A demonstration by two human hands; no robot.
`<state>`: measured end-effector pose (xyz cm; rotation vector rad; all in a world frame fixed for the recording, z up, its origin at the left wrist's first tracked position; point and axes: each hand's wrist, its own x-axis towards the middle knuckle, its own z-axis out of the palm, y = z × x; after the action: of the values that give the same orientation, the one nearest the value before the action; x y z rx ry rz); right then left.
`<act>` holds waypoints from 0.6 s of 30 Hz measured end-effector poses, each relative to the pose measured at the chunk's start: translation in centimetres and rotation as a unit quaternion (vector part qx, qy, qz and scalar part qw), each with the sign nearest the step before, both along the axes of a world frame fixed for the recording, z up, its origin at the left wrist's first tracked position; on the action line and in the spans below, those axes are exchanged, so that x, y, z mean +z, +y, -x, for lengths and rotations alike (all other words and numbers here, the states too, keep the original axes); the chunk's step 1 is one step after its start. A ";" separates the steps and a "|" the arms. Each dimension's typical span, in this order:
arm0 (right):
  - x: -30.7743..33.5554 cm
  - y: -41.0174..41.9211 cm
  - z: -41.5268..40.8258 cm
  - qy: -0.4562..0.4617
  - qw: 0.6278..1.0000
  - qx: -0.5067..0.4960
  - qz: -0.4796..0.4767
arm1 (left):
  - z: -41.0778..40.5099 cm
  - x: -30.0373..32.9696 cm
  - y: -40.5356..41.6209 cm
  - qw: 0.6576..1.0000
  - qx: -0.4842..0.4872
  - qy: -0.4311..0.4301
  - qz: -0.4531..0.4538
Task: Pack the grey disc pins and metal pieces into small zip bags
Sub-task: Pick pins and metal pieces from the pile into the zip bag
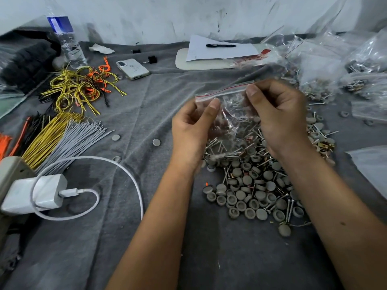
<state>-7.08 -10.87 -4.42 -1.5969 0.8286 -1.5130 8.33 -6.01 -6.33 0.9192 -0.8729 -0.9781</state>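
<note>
A small clear zip bag with a red strip along its top hangs above the grey cloth, held between both hands. My left hand pinches its left top corner with thumb and fingers. My right hand pinches the right end of the zip strip. Metal pins and small pieces show through the bag. Under and in front of the hands lies a heap of grey disc pins mixed with metal pins and brass bits. Two loose grey discs lie to the left.
Yellow, orange and grey wire bundles lie at the left, with a white charger and cable nearer me. A water bottle, phone, paper with a pen and piled clear bags stand behind.
</note>
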 end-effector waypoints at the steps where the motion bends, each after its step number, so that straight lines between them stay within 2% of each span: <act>1: -0.1 0.0 -0.1 0.006 1.000 0.003 0.004 | 0.1 -0.1 0.0 1.000 0.002 0.006 -0.006; 7: -0.7 0.1 -0.4 0.004 0.998 0.038 -0.044 | 0.3 -0.4 -0.1 0.999 -0.004 0.033 -0.024; 18: -0.7 0.3 -0.4 0.018 0.996 0.080 -0.041 | 0.3 -0.4 -0.1 0.999 -0.014 0.019 -0.024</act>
<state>-6.72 -10.55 -5.11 -1.5950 0.7532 -1.3244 7.98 -6.07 -6.73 0.9292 -0.8344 -1.0415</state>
